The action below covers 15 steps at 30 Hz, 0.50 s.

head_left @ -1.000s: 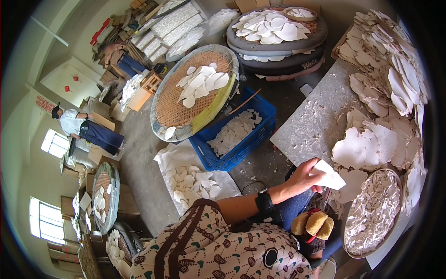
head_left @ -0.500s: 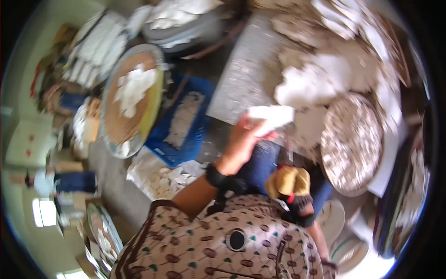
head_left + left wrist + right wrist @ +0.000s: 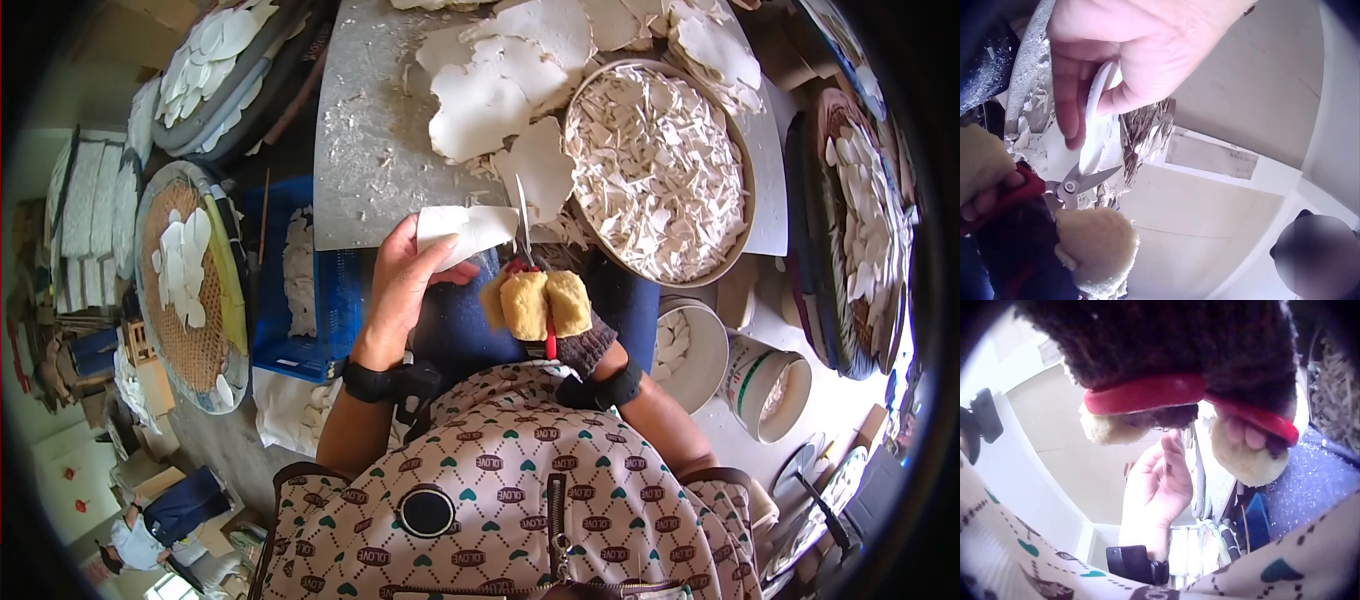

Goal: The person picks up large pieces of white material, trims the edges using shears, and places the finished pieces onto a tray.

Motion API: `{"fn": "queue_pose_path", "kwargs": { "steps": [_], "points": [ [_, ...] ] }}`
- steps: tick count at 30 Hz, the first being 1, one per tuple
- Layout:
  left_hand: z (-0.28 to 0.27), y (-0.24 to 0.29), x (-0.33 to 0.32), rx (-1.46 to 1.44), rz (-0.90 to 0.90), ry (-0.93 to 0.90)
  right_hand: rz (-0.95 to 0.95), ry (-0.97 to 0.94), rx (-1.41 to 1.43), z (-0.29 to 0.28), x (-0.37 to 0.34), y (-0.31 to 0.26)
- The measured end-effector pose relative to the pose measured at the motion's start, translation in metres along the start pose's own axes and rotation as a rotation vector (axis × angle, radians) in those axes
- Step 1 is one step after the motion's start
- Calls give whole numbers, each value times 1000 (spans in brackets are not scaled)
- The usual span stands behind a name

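Note:
In the head view my left hand (image 3: pixel 400 285) pinches a thin, flat white piece (image 3: pixel 465 228) between thumb and fingers at the table's near edge. My right hand, in a dark knit glove (image 3: pixel 588 347), grips scissors (image 3: pixel 522 225) by red handles (image 3: pixel 1147 392). Yellow sponge-like padding (image 3: pixel 530 305) sits around those handles and hides most of the fingers. In the left wrist view the scissor blades (image 3: pixel 1094 180) are spread, and the lower end of the white piece (image 3: pixel 1092 140) is right at them.
A round tray (image 3: pixel 745 190) of white scraps stands on the grey metal table (image 3: pixel 365 130), beside large flat white sheets (image 3: pixel 480 95). At left are a blue crate (image 3: pixel 270 335) and a woven tray (image 3: pixel 190 345). White buckets (image 3: pixel 700 350) stand at right; another person (image 3: pixel 165 525) is behind.
The head view has swung round, bringing the table and scrap tray to the centre. My left hand has carried the white piece closer to the scissors, which stay in my right hand.

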<state>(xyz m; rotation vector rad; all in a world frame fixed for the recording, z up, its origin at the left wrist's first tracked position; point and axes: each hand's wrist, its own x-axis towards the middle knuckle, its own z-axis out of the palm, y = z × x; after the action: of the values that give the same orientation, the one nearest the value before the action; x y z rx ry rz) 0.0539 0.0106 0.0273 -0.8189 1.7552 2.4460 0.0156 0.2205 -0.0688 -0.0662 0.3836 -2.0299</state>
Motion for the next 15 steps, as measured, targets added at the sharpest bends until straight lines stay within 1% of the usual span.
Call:
{"fn": "queue_pose_path", "kwargs": {
  "steps": [2, 3, 4, 6, 7, 9, 10, 12, 14, 15],
  "points": [
    [-3, 2, 2, 38, -66, -43, -47, 54, -462, -3, 0, -4],
    [-2, 1, 3, 15, 3, -18, -29, 57, -482, -2, 0, -5],
    [1, -2, 5, 33, 106, 62, -12, 60, -503, 1, 0, -6],
    [7, -8, 11, 68, 315, 222, 79, 25, -170, 10, 0, -10],
    [6, -13, 17, 67, 371, 264, 55, 25, -446, 11, 0, -9],
    [11, -12, 20, 35, 373, 248, 51, 11, -608, 16, -1, -11],
    [12, -11, 21, 20, 374, 242, 67, 20, -603, 15, -2, -9],
    [9, -12, 25, 89, 372, 236, 98, 38, -592, 12, -3, -5],
    [6, -12, 27, 135, 371, 227, 135, 52, -288, 13, -4, -3],
    [5, -11, 27, 145, 371, 218, 149, 19, -155, 10, -3, -1]
  ]
}}
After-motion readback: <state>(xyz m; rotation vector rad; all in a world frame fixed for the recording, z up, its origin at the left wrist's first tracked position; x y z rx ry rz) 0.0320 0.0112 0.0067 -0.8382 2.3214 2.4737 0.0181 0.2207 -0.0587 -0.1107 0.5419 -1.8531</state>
